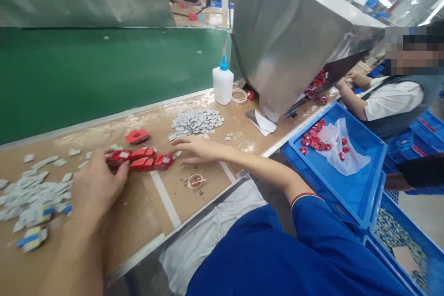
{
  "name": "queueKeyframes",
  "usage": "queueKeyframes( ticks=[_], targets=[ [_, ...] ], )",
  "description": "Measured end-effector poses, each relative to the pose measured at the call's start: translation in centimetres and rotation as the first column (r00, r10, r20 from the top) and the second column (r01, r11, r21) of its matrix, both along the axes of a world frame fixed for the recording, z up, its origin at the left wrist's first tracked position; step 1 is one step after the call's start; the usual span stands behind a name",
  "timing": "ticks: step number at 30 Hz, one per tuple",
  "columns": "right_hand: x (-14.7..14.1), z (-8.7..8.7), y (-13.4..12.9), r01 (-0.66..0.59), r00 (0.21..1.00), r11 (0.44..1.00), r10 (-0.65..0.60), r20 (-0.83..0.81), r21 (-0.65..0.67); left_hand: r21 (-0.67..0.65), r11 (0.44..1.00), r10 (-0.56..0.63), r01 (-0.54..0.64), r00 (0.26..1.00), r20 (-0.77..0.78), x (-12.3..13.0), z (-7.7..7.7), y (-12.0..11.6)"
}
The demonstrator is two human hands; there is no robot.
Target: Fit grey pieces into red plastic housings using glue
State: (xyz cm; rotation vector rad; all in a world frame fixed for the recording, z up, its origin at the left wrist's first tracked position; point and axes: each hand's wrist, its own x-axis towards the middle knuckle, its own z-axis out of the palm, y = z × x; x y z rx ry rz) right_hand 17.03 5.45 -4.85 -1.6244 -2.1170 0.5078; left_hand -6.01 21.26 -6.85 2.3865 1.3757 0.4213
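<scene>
A row of red plastic parts lies on the brown-covered table. My left hand grips the part at the row's left end between thumb and fingers. Just past the right end, my right hand hovers low with its fingers apart and nothing in them. Behind the row sits a separate red piece. Grey-white small pieces form a pile beyond my right hand, and more of them are spread at the left. A small cup of brown liquid with a white stick stands nearer the table edge.
A white bottle with a blue cap stands by the green partition. A large metal hood rises at the right. Blue bins stand at the table's right side, one holding red parts and a plastic bag. A person works beyond them.
</scene>
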Motion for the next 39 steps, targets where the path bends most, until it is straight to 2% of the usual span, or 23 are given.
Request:
queueKeyframes(
  ticks=[2, 4, 5, 7, 9, 10, 11, 13, 15, 18, 21, 23, 25, 26, 28, 31, 33, 36, 39],
  targets=[
    [-0.6, -0.1, 0.4, -0.012, 1.000, 1.000, 0.012, 0.023, -0.011, 0.022, 0.998, 0.058, -0.059, 0.997, 0.055, -0.9, 0.2, -0.9],
    [-1.4, 0.1, 0.8, -0.042, 0.998, 0.998, 0.043, 0.037, -0.036, -0.008, 0.998, 0.064, -0.064, 0.976, 0.209, -2.2, 0.0, -2.0],
    [-1.8, 0.2, 1.0, -0.056, 0.997, 0.997, 0.058, 0.041, -0.049, -0.013, 0.998, 0.057, -0.056, 0.960, 0.276, -2.9, -0.2, -2.5],
    [-2.5, 0.3, 1.6, -0.095, 0.992, 0.992, 0.101, 0.073, -0.085, -0.006, 0.995, 0.099, -0.103, 0.944, 0.314, -4.2, -0.9, -3.6],
    [-3.2, 0.4, 2.5, -0.119, 0.979, 0.987, 0.135, 0.150, -0.111, -0.046, 0.987, 0.161, -0.157, 0.885, 0.438, -5.0, -1.7, -4.7],
    [-3.5, 0.3, 3.0, -0.117, 0.969, 0.987, 0.138, 0.205, -0.114, -0.112, 0.982, 0.191, -0.155, 0.832, 0.521, -5.3, -2.1, -5.3],
    [-3.8, 0.3, 3.6, -0.103, 0.957, 0.988, 0.129, 0.260, -0.110, -0.220, 0.969, 0.228, -0.114, 0.755, 0.614, -5.4, -2.4, -5.8],
    [-4.4, 0.1, 4.8, -0.065, 0.933, 0.993, 0.094, 0.347, -0.093, -0.438, 0.898, 0.334, 0.047, 0.576, 0.746, -5.4, -2.8, -6.8],
    [-4.8, -0.2, 6.2, -0.033, 0.922, 0.996, 0.061, 0.383, -0.080, -0.550, 0.816, 0.427, 0.178, 0.457, 0.780, -5.2, -2.9, -7.5],
    [-4.7, -0.4, 7.9, -0.004, 0.921, 0.997, 0.034, 0.388, -0.078, -0.603, 0.757, 0.497, 0.252, 0.377, 0.782, -4.7, -2.7, -8.2],
    [-3.7, 0.3, 7.6, 0.028, 0.948, 0.998, -0.009, 0.318, -0.057, -0.627, 0.696, 0.542, 0.350, 0.315, 0.779, -4.2, -2.0, -8.8],
    [-2.6, 1.3, 5.7, 0.033, 0.987, 0.999, -0.031, 0.160, -0.015, -0.631, 0.671, 0.535, 0.390, 0.335, 0.776, -3.9, -1.7, -9.4],
    [-1.3, 2.3, 2.7, 0.051, 0.998, 0.998, -0.050, -0.048, 0.036, -0.634, 0.655, 0.509, 0.411, 0.379, 0.773, -3.6, -1.5, -10.0],
    [-0.8, 2.7, 0.9, 0.076, 0.988, 0.996, -0.068, -0.138, 0.053, -0.632, 0.663, 0.491, 0.401, 0.404, 0.772, -3.4, -1.5, -10.2],
    [0.1, 3.0, -2.9, 0.159, 0.957, 0.985, -0.139, -0.253, 0.061, -0.618, 0.717, 0.447, 0.322, 0.469, 0.762, -3.0, -1.6, -10.4],
    [0.5, 1.9, -8.0, 0.317, 0.900, 0.948, -0.291, -0.324, 0.031, -0.550, 0.812, 0.352, 0.198, 0.586, 0.730, -2.6, -1.7, -10.4],
    [0.1, 0.6, -10.5, 0.377, 0.863, 0.926, -0.354, -0.361, -0.006, -0.494, 0.848, 0.257, 0.191, 0.667, 0.699, -2.5, -1.7, -10.6],
    [-1.2, -0.9, -12.3, 0.348, 0.864, 0.937, -0.334, -0.376, -0.032, -0.391, 0.893, 0.075, 0.224, 0.782, 0.619, -2.6, -1.5, -11.3],
    [-2.4, -1.7, -12.1, 0.253, 0.911, 0.967, -0.234, -0.339, 0.012, -0.335, 0.896, -0.051, 0.292, 0.816, 0.576, -2.7, -1.5, -12.6]
  ],
)
